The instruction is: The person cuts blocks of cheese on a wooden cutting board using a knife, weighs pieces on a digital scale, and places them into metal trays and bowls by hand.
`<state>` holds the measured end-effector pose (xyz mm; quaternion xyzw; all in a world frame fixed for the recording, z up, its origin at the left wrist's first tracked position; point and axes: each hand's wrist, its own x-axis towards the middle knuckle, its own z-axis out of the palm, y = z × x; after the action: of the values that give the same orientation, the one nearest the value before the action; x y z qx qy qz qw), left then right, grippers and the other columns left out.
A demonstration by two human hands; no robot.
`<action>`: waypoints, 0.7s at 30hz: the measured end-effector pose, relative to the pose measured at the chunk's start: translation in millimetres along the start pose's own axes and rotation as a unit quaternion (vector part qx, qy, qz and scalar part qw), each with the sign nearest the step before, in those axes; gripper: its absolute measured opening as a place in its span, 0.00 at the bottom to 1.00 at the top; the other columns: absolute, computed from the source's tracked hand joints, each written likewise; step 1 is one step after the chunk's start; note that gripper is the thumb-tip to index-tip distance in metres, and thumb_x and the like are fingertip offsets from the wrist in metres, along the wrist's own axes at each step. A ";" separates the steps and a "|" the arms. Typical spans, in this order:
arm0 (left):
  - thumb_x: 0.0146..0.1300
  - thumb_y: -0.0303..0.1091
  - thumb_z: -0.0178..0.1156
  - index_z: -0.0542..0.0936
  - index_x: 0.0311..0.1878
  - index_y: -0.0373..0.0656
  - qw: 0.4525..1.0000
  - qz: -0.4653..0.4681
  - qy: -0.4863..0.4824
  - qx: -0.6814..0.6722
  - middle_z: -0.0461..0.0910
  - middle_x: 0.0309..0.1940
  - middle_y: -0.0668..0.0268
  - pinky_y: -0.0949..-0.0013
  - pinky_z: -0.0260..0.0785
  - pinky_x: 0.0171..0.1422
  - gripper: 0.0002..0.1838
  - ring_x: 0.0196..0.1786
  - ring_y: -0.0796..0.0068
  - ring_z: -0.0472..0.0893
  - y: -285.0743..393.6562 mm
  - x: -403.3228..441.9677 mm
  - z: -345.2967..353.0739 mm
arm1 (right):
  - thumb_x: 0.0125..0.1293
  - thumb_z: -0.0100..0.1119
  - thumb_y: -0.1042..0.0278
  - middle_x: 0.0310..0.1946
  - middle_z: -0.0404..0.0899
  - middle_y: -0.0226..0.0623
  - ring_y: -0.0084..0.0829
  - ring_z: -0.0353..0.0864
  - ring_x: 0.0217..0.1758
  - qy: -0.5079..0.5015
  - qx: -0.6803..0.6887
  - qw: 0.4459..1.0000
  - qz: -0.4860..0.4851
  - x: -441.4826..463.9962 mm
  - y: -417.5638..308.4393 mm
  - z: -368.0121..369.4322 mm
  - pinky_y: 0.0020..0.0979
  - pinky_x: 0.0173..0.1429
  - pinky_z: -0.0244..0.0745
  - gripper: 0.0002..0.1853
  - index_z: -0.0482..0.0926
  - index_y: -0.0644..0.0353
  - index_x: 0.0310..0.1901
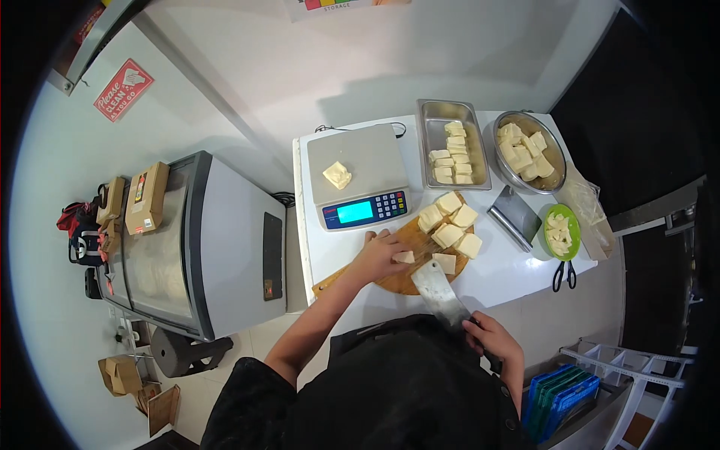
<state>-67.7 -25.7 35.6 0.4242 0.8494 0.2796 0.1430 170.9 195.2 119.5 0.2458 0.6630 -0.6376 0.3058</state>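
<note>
My right hand (491, 339) is wrapped round the handle of a cleaver (441, 294), whose wide blade reaches over the near edge of a round wooden board (397, 283). My left hand (379, 257) is over the board's left part, fingers bent, at a small pale piece (403, 257); whether it grips the piece is unclear. Just beyond the blade lies another pale block (444, 262). Several larger pale blocks (448, 235) sit on the board's right side. On the scale (360, 154), with its blue display lit, rests one pale piece (337, 175).
Behind the board stand a steel tray (486, 180) and a steel bowl (559, 174), both holding pale blocks. Farther right are a metal scraper (516, 217), a green bowl (576, 232) of small pieces and black-handled scissors (564, 276). A chest freezer (240, 240) stands left.
</note>
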 end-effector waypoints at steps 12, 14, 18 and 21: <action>0.44 0.39 0.74 0.77 0.56 0.55 0.978 0.046 0.050 0.196 0.72 0.56 0.70 0.50 0.56 0.64 0.31 0.62 0.63 0.68 -81.8 48.7 -155.4 | 0.72 0.54 0.67 0.17 0.70 0.28 0.18 0.66 0.13 0.065 -0.001 0.998 -0.025 -10.2 -23.3 -1.4 0.22 0.19 0.61 0.08 0.68 0.59 0.37; 0.43 0.39 0.74 0.77 0.55 0.56 0.970 0.050 0.025 0.236 0.72 0.56 0.71 0.51 0.57 0.63 0.31 0.62 0.64 0.68 -101.5 56.0 -168.6 | 0.72 0.54 0.67 0.17 0.70 0.27 0.18 0.66 0.13 0.062 -0.001 0.998 -0.031 -5.4 -25.4 3.5 0.22 0.19 0.61 0.08 0.68 0.59 0.37; 0.42 0.42 0.73 0.78 0.54 0.55 0.966 0.057 -0.078 0.240 0.75 0.54 0.70 0.52 0.58 0.62 0.31 0.59 0.65 0.71 -114.6 76.9 -180.6 | 0.72 0.54 0.68 0.17 0.70 0.27 0.18 0.66 0.13 0.060 0.007 0.997 -0.037 0.9 -28.6 10.5 0.22 0.19 0.61 0.07 0.68 0.59 0.37; 0.43 0.49 0.71 0.82 0.44 0.52 0.968 0.054 -0.085 0.231 0.79 0.45 0.72 0.57 0.59 0.57 0.23 0.54 0.68 0.73 -114.4 84.3 -181.9 | 0.72 0.54 0.68 0.17 0.70 0.27 0.18 0.66 0.14 0.056 0.019 0.998 -0.032 1.3 -27.3 16.4 0.22 0.20 0.61 0.07 0.68 0.60 0.37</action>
<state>-278.8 -77.9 112.9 0.5130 0.8516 0.0463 0.0975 151.9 177.0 137.6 0.2659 0.6743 -0.6448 0.2425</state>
